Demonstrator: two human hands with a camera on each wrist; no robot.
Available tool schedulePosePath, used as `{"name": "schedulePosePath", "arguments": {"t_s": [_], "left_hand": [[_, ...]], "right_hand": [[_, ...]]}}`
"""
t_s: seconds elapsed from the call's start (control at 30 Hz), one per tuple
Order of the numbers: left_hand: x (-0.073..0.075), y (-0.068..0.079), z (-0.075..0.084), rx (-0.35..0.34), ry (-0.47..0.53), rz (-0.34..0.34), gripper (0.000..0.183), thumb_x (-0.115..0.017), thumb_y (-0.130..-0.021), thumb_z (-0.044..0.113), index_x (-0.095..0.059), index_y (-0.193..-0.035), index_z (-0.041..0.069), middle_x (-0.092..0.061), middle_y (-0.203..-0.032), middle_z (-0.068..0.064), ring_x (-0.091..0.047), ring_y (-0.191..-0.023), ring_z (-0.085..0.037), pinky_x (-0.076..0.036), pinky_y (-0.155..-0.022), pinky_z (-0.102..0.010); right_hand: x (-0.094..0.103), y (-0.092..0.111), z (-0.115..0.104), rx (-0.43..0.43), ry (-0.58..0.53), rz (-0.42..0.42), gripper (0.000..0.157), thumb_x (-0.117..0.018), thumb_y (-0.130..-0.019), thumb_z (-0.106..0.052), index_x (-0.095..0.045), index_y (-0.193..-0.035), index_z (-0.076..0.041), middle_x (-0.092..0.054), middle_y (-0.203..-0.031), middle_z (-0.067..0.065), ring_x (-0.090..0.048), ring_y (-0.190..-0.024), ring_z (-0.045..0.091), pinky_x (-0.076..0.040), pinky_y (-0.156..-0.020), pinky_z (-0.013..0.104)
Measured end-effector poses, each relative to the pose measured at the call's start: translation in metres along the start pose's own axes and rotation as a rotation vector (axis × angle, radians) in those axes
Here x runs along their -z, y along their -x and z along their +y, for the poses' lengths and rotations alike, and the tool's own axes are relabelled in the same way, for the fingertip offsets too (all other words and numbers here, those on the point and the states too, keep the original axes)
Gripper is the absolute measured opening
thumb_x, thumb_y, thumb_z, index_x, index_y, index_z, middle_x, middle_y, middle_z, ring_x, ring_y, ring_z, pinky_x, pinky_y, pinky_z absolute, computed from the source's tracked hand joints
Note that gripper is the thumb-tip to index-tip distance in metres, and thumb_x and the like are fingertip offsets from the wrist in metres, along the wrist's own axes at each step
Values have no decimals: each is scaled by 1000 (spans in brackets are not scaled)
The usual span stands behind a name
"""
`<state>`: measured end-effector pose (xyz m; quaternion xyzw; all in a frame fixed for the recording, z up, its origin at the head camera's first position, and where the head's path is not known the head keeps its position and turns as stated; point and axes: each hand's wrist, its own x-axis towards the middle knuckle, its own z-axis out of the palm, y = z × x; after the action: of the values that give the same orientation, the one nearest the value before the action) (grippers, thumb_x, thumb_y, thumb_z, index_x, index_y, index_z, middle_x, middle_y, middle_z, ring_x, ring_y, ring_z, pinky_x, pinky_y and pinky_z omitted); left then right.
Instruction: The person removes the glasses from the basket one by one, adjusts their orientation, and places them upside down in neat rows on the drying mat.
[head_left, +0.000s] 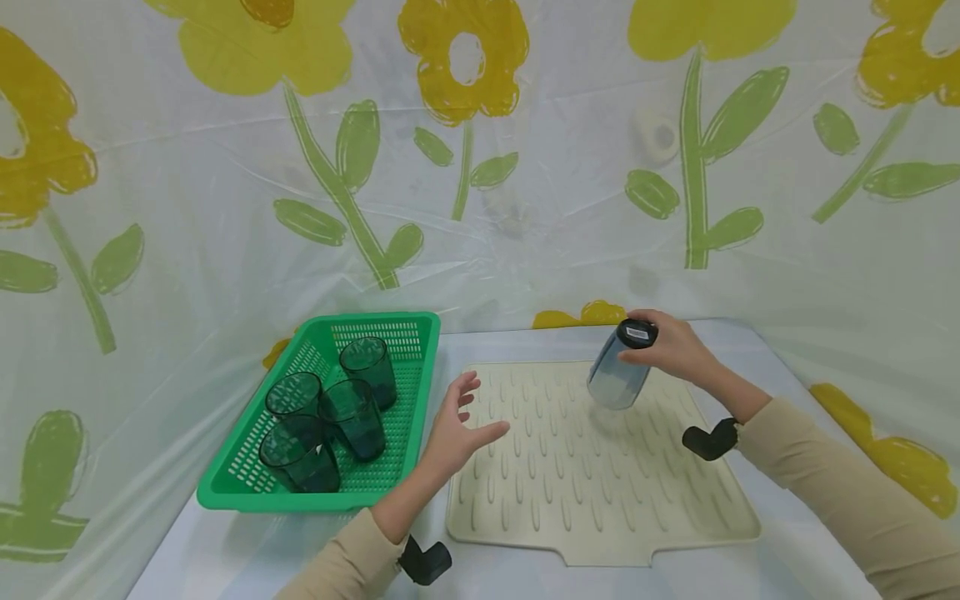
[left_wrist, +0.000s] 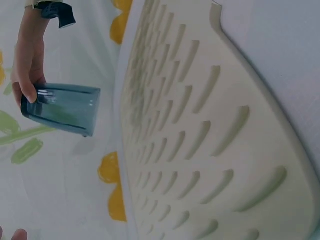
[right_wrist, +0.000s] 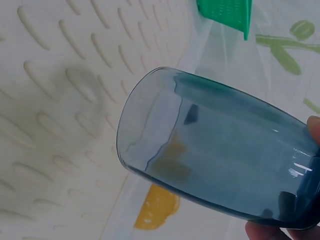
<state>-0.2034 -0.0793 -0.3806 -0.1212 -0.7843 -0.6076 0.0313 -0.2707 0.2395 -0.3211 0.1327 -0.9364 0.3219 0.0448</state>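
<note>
A blue-tinted drinking glass (head_left: 617,375) hangs upside down over the back of the cream drying mat (head_left: 540,500), its mouth tilted down toward the mat. My right hand (head_left: 671,346) grips it by the dark base, which carries a small white label. In the right wrist view the clear glass wall (right_wrist: 225,145) fills the middle, with fingertips at its base end. My left hand (head_left: 459,429) holds nothing, fingers spread and loosely bent, between the green basket (head_left: 322,502) and the mat. Several similar dark glasses (head_left: 300,458) stand upright in that basket.
The mat has rows of raised ridges and a spout-like lip (head_left: 607,558) at its front edge. It lies on a white-covered table (head_left: 510,575). A flower-printed curtain (head_left: 555,208) hangs right behind the table.
</note>
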Motion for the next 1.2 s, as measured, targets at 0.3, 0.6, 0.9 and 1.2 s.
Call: {"name": "schedulePosePath", "arguments": {"t_s": [0.3,0.6,0.9,1.2], "left_hand": [[6,-4,7,-12,-32,-2,78,-74,-74,18,-32,-138,4,-41,-135,-16,-37,-124,-34,-33,-99,-51],[18,-5,14,-30,-53,13,76,-73,-75,15,-32,-138,2,-39,-136,-18,-36,-124,-35,-33,-98,-51],[35,-7,19,-23,-65,35,75,-72,-77,15,-31,-139,4,-38,-138,-16,-35,-125,-34,-33,-100,-50],[53,-5,18,20,-123,59,74,-72,-79,19,-30,-140,10,-35,-140,-13,-34,-127,-32,-32,-100,-49]], "right_hand": [[5,-3,8,-18,32,-11,73,-72,-78,-28,-39,-133,6,-45,-126,29,-52,-104,40,-47,-80,50],[7,-6,22,-47,45,2,73,-72,-77,-26,-38,-133,7,-45,-125,31,-51,-104,41,-46,-81,51],[11,-13,34,-97,64,-2,75,-71,-78,-29,-36,-134,7,-43,-127,32,-49,-105,43,-45,-80,52],[11,-18,45,-139,65,-13,79,-70,-78,-33,-33,-135,8,-39,-128,33,-46,-107,45,-45,-82,53]]}}
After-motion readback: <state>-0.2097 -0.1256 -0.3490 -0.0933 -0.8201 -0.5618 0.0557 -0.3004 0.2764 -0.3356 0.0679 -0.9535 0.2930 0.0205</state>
